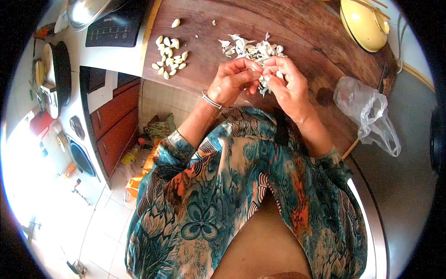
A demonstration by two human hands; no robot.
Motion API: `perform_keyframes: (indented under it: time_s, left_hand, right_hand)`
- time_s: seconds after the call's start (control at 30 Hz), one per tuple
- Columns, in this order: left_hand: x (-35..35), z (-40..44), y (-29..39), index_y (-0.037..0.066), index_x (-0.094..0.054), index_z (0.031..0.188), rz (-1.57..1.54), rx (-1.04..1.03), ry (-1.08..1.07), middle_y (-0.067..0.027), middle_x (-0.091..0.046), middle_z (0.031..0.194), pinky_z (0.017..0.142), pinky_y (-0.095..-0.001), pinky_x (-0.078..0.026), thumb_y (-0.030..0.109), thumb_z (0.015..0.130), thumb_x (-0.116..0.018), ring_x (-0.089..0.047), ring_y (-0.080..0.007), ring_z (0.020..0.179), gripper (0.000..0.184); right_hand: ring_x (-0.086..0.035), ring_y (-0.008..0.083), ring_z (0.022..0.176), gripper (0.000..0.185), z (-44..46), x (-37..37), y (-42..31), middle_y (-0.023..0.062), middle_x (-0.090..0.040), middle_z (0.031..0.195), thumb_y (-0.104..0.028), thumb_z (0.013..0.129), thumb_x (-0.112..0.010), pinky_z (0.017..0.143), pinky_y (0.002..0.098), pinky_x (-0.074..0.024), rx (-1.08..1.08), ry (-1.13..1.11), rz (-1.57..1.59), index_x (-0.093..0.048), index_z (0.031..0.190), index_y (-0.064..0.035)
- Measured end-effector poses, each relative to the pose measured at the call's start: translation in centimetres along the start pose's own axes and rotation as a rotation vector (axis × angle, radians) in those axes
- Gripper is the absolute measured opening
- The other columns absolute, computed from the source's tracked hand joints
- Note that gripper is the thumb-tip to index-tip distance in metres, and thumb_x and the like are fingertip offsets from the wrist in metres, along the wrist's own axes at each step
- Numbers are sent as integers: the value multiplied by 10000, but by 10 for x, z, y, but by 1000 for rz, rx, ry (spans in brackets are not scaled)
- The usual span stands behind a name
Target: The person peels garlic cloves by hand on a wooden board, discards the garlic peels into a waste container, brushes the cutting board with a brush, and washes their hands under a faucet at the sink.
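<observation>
My left hand (237,81) and my right hand (289,86) meet fingertip to fingertip over the near edge of the wooden table. Both are closed in a pinch around a small pale garlic clove (278,74), which the fingers mostly cover. Just beyond and partly beneath them lies a loose heap of white garlic skins (253,48); any cloves among the skins are hard to make out. Off to the left, several peeled garlic cloves (169,58) form a spread-out group, with one lying apart above it.
A yellow bowl (364,25) with chopsticks on it sits at the far right. A crumpled clear plastic bag (367,109) hangs over the table's (200,51) right edge. Left of the tabletop is a black cooktop (116,28), with red drawers (118,111) below.
</observation>
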State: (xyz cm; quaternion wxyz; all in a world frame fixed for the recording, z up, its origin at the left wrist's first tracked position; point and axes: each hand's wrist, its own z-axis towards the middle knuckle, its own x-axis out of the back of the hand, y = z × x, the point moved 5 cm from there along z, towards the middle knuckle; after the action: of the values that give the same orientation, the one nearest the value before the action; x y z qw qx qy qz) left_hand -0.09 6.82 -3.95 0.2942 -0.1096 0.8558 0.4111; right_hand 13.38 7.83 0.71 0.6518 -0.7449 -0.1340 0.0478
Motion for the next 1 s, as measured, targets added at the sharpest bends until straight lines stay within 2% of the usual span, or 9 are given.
perform_keyframes:
  time_s: [0.27,0.33,0.43,0.57,0.67,0.77,0.87,1.0]
  left_hand:
    - [-11,3,9,38,-590,961,-191,-71,2,-66,-587,707,469,-240,-408,79,870,-525,-523,-141,534,119]
    - [-10,5,7,29,-588,974,-163,-48,29,-68,-588,687,476,-243,-421,85,875,-519,-534,-152,532,133]
    - [-10,4,7,10,-582,993,-158,-20,42,-83,-594,693,502,-253,-451,94,884,-508,-562,-172,560,156]
    - [-10,3,6,-15,-575,1004,-179,-43,-2,-112,-599,720,553,-270,-490,97,893,-491,-593,-192,616,178]
    - [-14,-1,11,-16,-574,1006,-114,-83,8,-129,-601,736,567,-274,-495,88,895,-484,-597,-193,634,177]
    - [-10,-1,9,-22,-571,966,-50,-92,4,-91,-621,779,575,-262,-505,67,866,-550,-598,-150,638,136]
    - [-10,-2,13,-19,-571,950,147,-142,16,-76,-618,774,577,-249,-501,82,868,-560,-592,-133,636,130]
    - [-15,-4,14,-16,-570,940,190,-197,17,-64,-613,768,575,-237,-495,93,877,-556,-584,-118,633,127]
  right_hand:
    - [-541,97,776,242,-3,-3,14,61,-572,908,12,832,-517,716,238,-448,-10,135,165,-493,1072,-10]
    - [-546,100,777,271,-1,1,9,62,-580,903,-7,838,-528,719,242,-450,-22,147,190,-491,1107,-10]
    - [-554,106,787,328,2,7,10,71,-596,899,-31,838,-548,716,241,-456,-157,100,276,-478,1158,-9]
    - [-561,107,786,349,3,10,13,82,-609,894,-43,834,-556,715,240,-462,-162,87,239,-474,1171,-3]
    - [-561,103,770,360,5,10,13,77,-612,889,-34,823,-560,705,235,-461,-155,73,254,-476,1171,1]
    - [-555,92,741,379,7,10,9,62,-611,858,-14,801,-566,676,220,-449,-216,29,274,-481,1170,-1]
    - [-539,78,703,390,9,12,8,43,-605,817,2,780,-572,640,201,-429,-271,-29,307,-492,1162,-5]
    - [-517,66,669,357,8,9,9,29,-592,788,5,770,-572,613,193,-413,-282,-8,363,-510,1121,-4]
